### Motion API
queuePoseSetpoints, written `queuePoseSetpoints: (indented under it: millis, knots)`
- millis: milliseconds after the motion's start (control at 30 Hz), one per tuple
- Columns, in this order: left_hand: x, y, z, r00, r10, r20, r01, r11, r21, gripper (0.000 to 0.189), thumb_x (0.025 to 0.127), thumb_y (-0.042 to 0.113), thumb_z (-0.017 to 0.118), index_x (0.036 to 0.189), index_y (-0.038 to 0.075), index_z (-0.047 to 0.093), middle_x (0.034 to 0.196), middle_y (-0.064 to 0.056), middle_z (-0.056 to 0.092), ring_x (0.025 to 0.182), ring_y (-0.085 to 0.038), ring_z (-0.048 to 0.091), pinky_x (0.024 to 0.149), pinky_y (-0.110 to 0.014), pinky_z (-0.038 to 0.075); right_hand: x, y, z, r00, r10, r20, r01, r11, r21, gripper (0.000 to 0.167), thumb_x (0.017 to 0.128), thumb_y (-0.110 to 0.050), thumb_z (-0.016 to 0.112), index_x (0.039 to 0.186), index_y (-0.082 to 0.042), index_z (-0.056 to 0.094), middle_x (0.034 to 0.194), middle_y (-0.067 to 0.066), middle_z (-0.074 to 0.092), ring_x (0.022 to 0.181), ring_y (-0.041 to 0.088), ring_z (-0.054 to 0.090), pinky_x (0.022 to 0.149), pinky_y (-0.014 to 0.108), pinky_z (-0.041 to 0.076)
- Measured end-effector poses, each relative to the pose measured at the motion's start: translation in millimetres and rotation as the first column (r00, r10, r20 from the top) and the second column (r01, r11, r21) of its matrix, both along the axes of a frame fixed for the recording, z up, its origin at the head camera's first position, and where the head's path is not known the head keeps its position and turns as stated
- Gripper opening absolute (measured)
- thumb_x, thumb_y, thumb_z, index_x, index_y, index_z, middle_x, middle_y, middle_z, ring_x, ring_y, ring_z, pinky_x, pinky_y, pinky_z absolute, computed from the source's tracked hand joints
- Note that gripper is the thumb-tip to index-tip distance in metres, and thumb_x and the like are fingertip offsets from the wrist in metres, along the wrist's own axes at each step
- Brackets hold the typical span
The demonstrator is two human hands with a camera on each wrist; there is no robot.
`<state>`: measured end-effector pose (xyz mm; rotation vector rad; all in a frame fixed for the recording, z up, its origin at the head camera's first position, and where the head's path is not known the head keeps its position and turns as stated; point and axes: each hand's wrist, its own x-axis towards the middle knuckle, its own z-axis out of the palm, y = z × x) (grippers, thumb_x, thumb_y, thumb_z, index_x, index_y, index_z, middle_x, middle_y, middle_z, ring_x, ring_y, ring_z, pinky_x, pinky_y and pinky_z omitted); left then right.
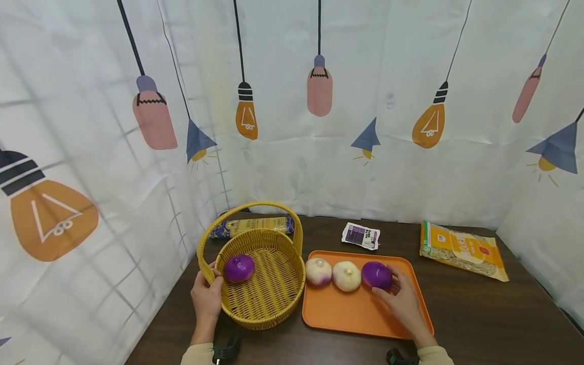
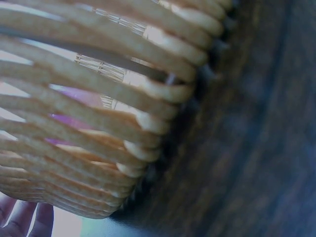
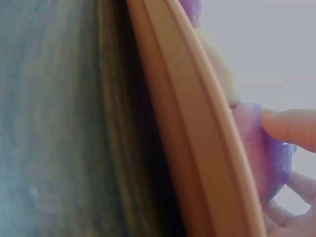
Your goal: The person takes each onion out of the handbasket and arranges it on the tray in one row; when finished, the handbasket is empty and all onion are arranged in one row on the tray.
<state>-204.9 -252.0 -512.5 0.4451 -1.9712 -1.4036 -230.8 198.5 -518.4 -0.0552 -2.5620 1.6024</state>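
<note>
My left hand [image 1: 207, 294] grips the left side of a yellow woven basket [image 1: 298, 299], by the foot of its tall handle. Inside the basket, near that hand, lies one purple turnip [image 1: 239, 268]. In the left wrist view, purple shows through the basket's slats [image 2: 89, 123]. On an orange tray [image 1: 337, 317] to the right, two pale turnips [image 1: 318, 271] [image 1: 347, 276] sit in a row with a purple turnip [image 1: 375, 275]. My right hand [image 1: 401, 299] holds this purple one between thumb and fingers. The right wrist view shows its side [image 3: 256, 153] beyond the tray's rim.
Behind the basket lies a yellow and blue packet [image 1: 260, 225]. A small white and purple sachet [image 1: 361, 236] lies behind the tray. Toward the right back is a yellow bag [image 1: 465, 251] on the dark table [image 1: 479, 314]. A printed white curtain [image 1: 283, 167] encloses the table.
</note>
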Motion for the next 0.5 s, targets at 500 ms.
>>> queuePoseSetpoints:
  millis: [500]
  knots:
    - [-1.1, -0.7, -1.6, 1.0, 0.007, 0.009, -0.008, 1.0, 0.005, 0.011, 0.085, 0.001, 0.058, 0.096, 0.0, 0.061, 0.123, -0.012, 0.065, 0.103, -0.012, 0.054, 0.079, -0.014, 0.037, 6.3, 3.2, 18.8, 0.979, -0.122, -0.162, 0.117, 0.992, -0.039, 0.056, 0.092, -0.025, 0.068, 0.138, 0.0, 0.047, 0.14, 0.024, 0.042, 0.126, 0.046, 0.042, 0.103, 0.056, 0.037]
